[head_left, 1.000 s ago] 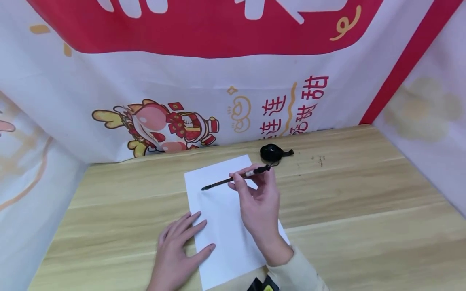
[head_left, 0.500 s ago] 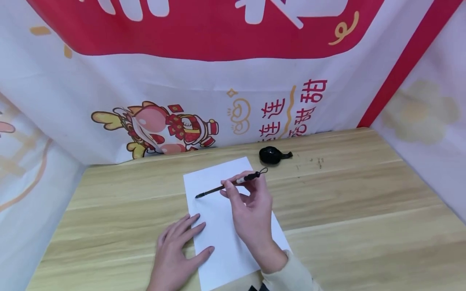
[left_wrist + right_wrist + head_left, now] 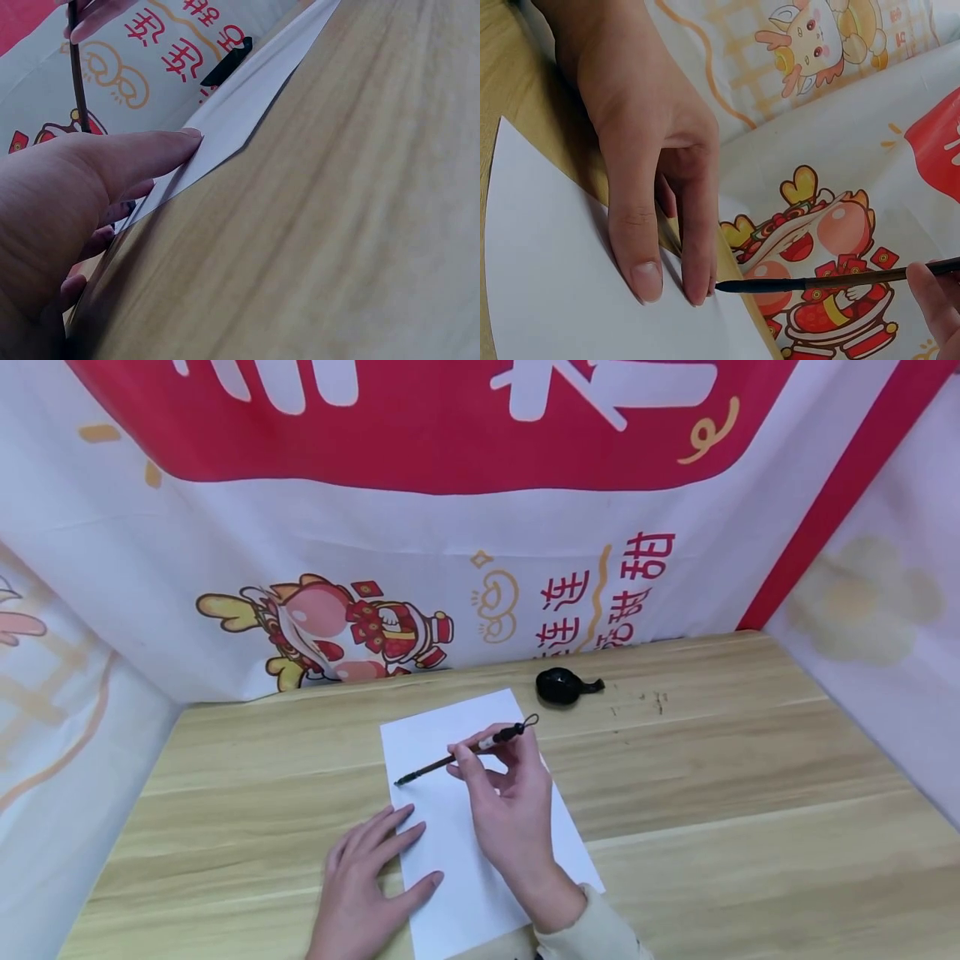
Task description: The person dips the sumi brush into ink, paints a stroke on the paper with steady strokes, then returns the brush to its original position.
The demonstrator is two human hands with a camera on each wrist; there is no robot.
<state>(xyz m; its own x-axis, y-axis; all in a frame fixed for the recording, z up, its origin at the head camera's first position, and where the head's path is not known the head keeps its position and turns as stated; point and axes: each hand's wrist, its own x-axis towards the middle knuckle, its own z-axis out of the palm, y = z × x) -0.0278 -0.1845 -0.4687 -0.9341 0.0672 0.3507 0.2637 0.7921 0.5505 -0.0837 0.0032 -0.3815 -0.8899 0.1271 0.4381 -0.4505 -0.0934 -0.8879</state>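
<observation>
The right hand (image 3: pixel 513 814) pinches the brush (image 3: pixel 438 764) between its thumb and fingers. The brush slants over the paper (image 3: pixel 468 897), with its dark tip (image 3: pixel 406 778) near the paper's left edge; I can't tell if the tip touches. The left hand (image 3: pixel 362 881) has its fingers spread, with thumb and fingertips on the paper's left edge. The head view shows the whole brush, even the loop (image 3: pixel 532 720) on its top end. In the left wrist view, the left hand hides the tip. Just past the paper's far right corner sits a black thing (image 3: pixel 558 687) on the table (image 3: pixel 712 777). Behind the paper hangs cloth (image 3: pixel 420 522). The right wrist view shows 2 big cartoons (image 3: pixel 814 274) there; the head view shows 1 whole.
</observation>
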